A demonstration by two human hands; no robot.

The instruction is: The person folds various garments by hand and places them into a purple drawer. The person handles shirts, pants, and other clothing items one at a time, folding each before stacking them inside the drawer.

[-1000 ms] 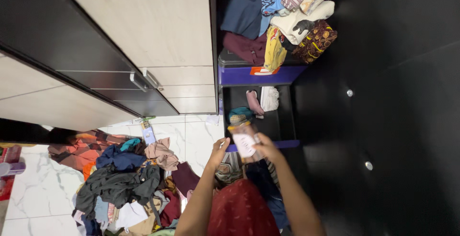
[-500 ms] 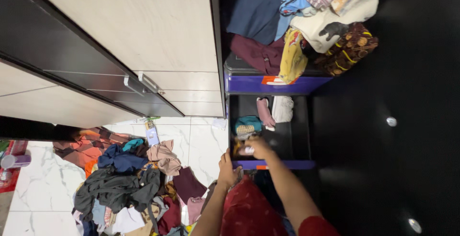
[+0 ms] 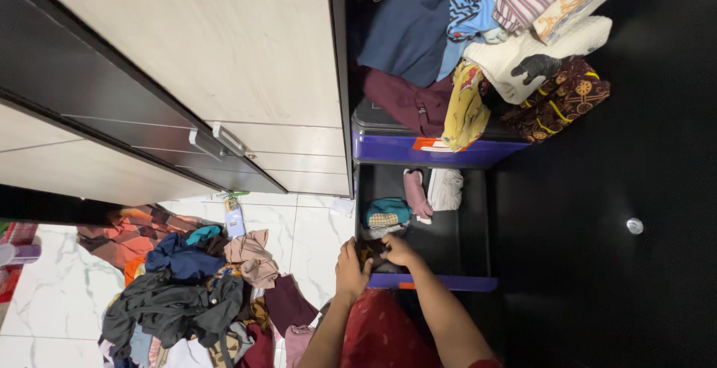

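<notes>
Right hand [image 3: 398, 252] was down inside the open black drawer [image 3: 478, 226], fingers curled around something dark at its near-left corner; couldn't tell what. Left hand [image 3: 349, 271] rested flat on the drawer's near edge, fingers loose, probably for balance. Clothes pile [image 3: 194, 286] sprawled on the floor to the left.

marble floor [image 3: 45, 316], pale wardrobe doors [image 3: 224, 39]
</notes>
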